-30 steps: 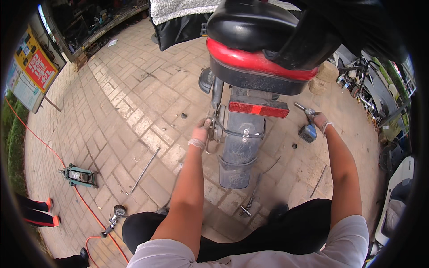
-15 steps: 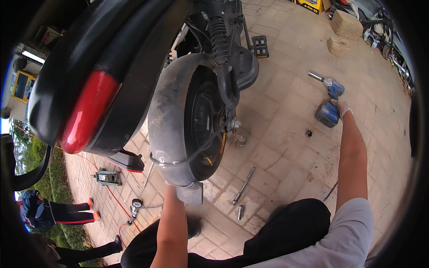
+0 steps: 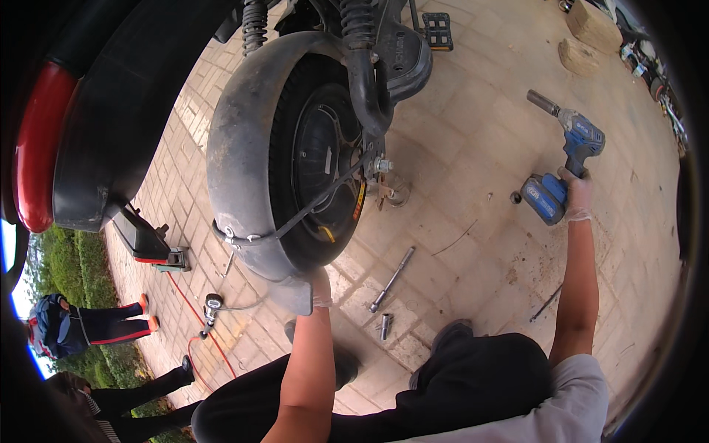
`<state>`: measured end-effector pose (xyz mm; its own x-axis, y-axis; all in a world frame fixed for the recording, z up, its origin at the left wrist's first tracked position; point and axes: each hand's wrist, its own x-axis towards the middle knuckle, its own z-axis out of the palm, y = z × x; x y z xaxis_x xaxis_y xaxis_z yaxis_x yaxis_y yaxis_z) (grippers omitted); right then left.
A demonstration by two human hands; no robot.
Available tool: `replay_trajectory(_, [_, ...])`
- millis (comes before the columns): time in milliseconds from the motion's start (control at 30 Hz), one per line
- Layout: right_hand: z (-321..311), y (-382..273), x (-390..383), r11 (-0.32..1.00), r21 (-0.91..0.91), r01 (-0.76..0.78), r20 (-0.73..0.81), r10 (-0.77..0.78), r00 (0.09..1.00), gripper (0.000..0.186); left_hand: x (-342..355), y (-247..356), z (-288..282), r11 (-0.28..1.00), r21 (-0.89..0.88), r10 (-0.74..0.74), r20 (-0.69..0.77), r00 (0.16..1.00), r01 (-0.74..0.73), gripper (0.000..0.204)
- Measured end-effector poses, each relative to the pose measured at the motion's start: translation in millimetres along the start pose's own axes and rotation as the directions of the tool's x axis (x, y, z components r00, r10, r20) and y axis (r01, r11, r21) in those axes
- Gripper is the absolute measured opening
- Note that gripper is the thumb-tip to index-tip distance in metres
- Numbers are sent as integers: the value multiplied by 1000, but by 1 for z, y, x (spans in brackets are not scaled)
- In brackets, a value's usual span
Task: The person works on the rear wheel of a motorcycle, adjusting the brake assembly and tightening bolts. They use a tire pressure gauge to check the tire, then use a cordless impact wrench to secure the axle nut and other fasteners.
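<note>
My right hand [image 3: 578, 196], in a thin clear glove, grips the handle of a blue cordless impact wrench [image 3: 583, 137] with a long socket on its nose. The wrench is off to the right of a two-wheeler, its socket aimed away from me. My left hand [image 3: 320, 286] is at the lower end of the grey rear mudguard [image 3: 240, 148], next to the tyre; its fingers are hidden. Inside the mudguard the black rear wheel [image 3: 319, 166] shows an axle nut [image 3: 383, 165] at its hub. A black strap crosses wheel and mudguard.
A long metal bar [image 3: 392, 279] and a loose socket [image 3: 385, 326] lie on the paving before my knees. Left of the wheel are a pressure gauge [image 3: 213, 303], a red hose [image 3: 185, 292] and a floor jack [image 3: 177, 258]. A person [image 3: 111, 328] stands at far left; stone blocks [image 3: 578, 57] sit far right.
My view has moved closer to the wheel. My left hand has come further right along the mudguard's lower end. The impact wrench, still in my right hand, shows larger and turned more away.
</note>
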<state>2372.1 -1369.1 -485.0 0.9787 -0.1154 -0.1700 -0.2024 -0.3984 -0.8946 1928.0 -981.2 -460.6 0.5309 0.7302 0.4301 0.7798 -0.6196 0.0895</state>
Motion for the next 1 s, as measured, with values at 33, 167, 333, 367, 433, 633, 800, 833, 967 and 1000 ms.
replay_trajectory(33, [-10, -8, -30, 980, 200, -25, 26, 20, 999, 33, 2, 2, -5, 999, -28, -30, -17, 999, 30, 49])
replay_trajectory(167, [-41, -34, -120, 899, 428, -93, 365, -78, 928, 32, 12, 10, -19, 994, -78, -86, -48, 995, 82, 48])
replay_trajectory(333, [-14, -44, -178, 932, 267, -246, 586, 45, 809, 38, 20, 5, -23, 975, -154, -172, -68, 983, 160, 48])
replay_trajectory(367, [-7, -46, -184, 882, 378, -281, 646, -34, 763, 41, 21, 3, -23, 980, -142, -149, -84, 985, 136, 48])
replay_trajectory(433, [9, -52, -189, 783, 488, -385, 724, -118, 679, 46, 20, 1, -22, 998, -38, -52, -149, 988, 46, 46])
replay_trajectory(633, [58, -78, -176, 767, 443, -464, 839, -172, 517, 49, 16, -1, -15, 952, -144, -272, 12, 962, 271, 53])
replay_trajectory(800, [79, -84, -169, 660, 455, -598, 869, -183, 459, 48, 11, 0, -18, 985, 22, -169, -41, 985, 170, 54])
replay_trajectory(833, [81, -84, -167, 653, 431, -623, 888, -185, 420, 48, 11, 1, -19, 981, 55, -183, -38, 982, 185, 54])
replay_trajectory(967, [88, -82, -157, 708, 420, -567, 894, -217, 392, 47, 13, 8, -26, 996, 35, -73, -93, 993, 76, 49])
replay_trajectory(1000, [90, -81, -155, 745, 427, -512, 888, -238, 394, 47, 15, 10, -28, 994, 80, -63, -87, 994, 70, 47])
